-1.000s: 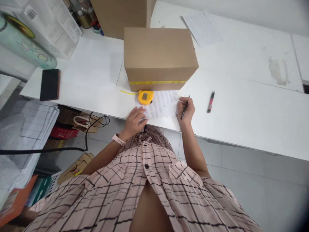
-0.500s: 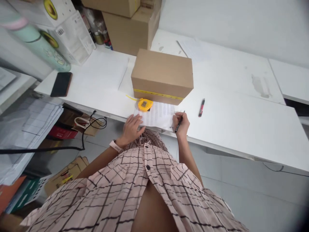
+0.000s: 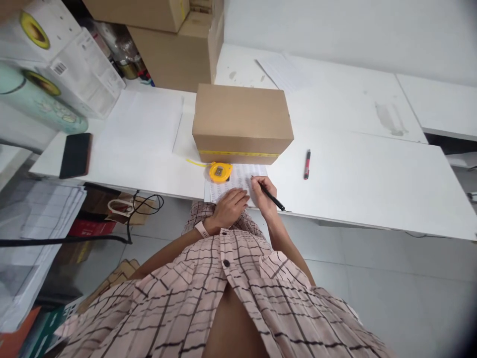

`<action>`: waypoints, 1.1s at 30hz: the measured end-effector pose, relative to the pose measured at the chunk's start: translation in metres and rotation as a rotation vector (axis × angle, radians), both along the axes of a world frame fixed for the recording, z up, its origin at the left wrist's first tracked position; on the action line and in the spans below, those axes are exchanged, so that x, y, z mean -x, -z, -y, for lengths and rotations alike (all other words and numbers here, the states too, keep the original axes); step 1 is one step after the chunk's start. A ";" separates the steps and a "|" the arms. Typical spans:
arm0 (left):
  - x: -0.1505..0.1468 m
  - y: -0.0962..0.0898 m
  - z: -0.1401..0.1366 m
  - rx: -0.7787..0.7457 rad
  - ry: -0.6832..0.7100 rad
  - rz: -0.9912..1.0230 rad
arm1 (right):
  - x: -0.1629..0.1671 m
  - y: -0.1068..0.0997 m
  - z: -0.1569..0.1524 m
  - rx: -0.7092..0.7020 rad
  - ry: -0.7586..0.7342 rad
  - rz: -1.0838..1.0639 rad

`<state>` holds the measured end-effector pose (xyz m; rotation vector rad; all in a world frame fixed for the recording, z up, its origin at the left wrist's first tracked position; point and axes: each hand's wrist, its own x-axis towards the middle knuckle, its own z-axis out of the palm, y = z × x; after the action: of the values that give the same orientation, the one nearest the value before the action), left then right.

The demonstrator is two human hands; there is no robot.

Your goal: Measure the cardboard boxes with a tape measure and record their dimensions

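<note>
My right hand point(image 3: 264, 195) grips a black pen point(image 3: 273, 197), its tip down at the printed sheet point(image 3: 240, 175) by the table's front edge. Flat on the lower part of that sheet lies my left hand point(image 3: 231, 206), fingers stretched out. A yellow tape measure point(image 3: 220, 172) rests on the sheet's left side, just beyond my left hand. Behind the sheet stands a closed brown cardboard box point(image 3: 242, 112). The yellow tape blade point(image 3: 238, 154) runs along the lower front face of the box.
A red and black pen point(image 3: 307, 164) lies to the right on the white table point(image 3: 357, 184). On the left are a phone point(image 3: 76, 155), white paper point(image 3: 139, 122) and a mint bottle point(image 3: 40, 102). Larger cartons point(image 3: 171, 57) stand at the back. A black cable point(image 3: 67, 241) hangs below left.
My left hand has slid right across the sheet. My right hand has moved left onto the paper, and the pen has swung round so its tip meets the sheet. The view has shifted slightly.
</note>
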<state>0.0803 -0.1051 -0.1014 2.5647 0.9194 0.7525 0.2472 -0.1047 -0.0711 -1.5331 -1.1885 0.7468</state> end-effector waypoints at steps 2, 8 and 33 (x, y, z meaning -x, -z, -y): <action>0.002 -0.006 0.002 -0.004 0.015 -0.003 | -0.013 0.009 -0.006 -0.022 0.077 0.157; 0.030 -0.041 -0.019 -0.152 -0.207 0.123 | -0.041 0.015 -0.018 0.160 0.141 0.875; 0.048 -0.094 -0.065 0.341 -0.073 0.193 | 0.000 -0.040 -0.012 -0.099 -0.087 0.054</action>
<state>0.0325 -0.0397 -0.0071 2.1347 0.9867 0.7724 0.2471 -0.0926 -0.0311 -1.4354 -1.3204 0.6975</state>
